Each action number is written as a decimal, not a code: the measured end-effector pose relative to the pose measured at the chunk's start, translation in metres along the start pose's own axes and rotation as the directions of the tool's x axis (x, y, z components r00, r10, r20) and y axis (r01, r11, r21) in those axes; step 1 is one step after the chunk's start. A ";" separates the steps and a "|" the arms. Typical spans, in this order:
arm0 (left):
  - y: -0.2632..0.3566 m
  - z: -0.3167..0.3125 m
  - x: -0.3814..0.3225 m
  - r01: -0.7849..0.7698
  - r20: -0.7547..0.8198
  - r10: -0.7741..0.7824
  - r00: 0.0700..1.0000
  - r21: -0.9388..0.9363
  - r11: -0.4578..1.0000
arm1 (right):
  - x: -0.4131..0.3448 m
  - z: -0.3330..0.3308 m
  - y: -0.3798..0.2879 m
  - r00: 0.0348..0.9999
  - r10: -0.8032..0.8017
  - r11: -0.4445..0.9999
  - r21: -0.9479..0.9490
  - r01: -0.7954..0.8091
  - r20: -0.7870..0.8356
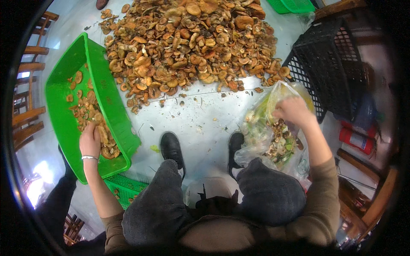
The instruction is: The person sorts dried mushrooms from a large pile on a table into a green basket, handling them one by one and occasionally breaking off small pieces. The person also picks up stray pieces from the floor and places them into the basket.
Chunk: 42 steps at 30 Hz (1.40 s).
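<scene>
A large heap of brown mushrooms [179,48] lies on the pale floor in front of me. My left hand [90,138] is inside a green plastic crate [112,96], its fingers at the mushrooms [104,134] there; whether it grips one is hidden. On the right, my right hand [294,110] is above a clear plastic bag [256,131] of scraps and green leaves. Its fingers are bent and slightly blurred, and I cannot tell whether they hold anything. Mushroom trimmings [282,144] show in the bag's opening.
Black plastic crates [323,60] stand at the right, with a red fire extinguisher [357,140] below them. A green perforated basket [123,188] is by my left leg, another green basket [293,4] at the top right. Wooden chairs [30,67] line the left. A person's dark-clothed leg [59,198] is at lower left.
</scene>
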State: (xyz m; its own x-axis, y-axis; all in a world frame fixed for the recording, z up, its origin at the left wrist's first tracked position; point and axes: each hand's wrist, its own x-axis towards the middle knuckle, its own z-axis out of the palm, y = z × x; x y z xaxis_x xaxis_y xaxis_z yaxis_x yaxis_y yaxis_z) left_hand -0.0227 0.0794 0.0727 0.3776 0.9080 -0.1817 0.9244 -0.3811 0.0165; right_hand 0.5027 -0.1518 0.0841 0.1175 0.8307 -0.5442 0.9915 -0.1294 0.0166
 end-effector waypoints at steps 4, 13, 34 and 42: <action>0.009 0.007 0.005 -0.129 -0.097 0.138 0.986 0.099 0.987 | 0.100 -0.030 -0.028 0.974 -0.164 0.984 -0.091 0.151 -0.158; 0.220 0.034 0.049 0.325 0.253 0.708 0.659 -0.945 0.035 | 0.241 -0.028 -0.045 0.833 -0.083 0.971 0.145 0.191 -0.547; 0.240 0.064 0.033 0.510 0.331 0.409 0.850 -0.708 -0.488 | 0.100 -0.032 -0.150 0.925 -0.170 0.524 0.764 0.376 -0.340; 0.233 0.056 0.027 0.557 0.197 0.581 0.789 -0.629 -0.542 | 0.082 -0.033 -0.133 0.942 -0.335 -0.173 0.984 -0.043 -0.018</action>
State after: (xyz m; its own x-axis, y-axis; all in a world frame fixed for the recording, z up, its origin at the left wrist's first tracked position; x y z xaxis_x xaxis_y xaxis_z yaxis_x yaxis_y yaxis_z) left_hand 0.2001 0.0057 0.0169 0.8248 0.4607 -0.3278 -0.2568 0.8217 0.5087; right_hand 0.3825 -0.0488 0.0648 -0.2201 0.8355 -0.5035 -0.2322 -0.5462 -0.8048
